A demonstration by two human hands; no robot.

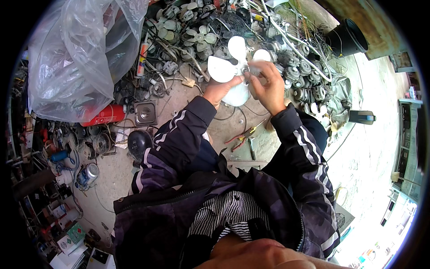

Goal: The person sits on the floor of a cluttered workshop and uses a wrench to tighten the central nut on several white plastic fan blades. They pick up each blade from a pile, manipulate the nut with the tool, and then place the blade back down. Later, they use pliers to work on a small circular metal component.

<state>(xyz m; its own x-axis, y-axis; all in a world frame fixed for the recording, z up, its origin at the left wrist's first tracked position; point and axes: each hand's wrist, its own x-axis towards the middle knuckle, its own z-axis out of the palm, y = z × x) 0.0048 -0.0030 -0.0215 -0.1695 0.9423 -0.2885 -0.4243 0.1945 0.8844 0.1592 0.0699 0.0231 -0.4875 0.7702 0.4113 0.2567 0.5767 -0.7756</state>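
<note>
A white fan blade (221, 69) with several rounded paddles is held up in front of me, above the concrete floor. My left hand (217, 93) grips it from the left, its thumb reaching in toward the hub. From the other side my right hand (272, 89) has its thumb and fingers drawn together at the hub. Those fingertips are partly smeared by motion, and whatever sits between them is too small to make out. Below the blade, pliers with red handles (242, 136) lie on the floor beside a tool with a dark handle (252, 149).
Fan motors and metal fan blades (201, 36) are heaped beyond my hands. A clear plastic bag (78, 58) bulges at the far left above a red cylinder (105, 115). Nearby sits a square metal tray (145, 112). A black bucket (347, 38) stands at the far right.
</note>
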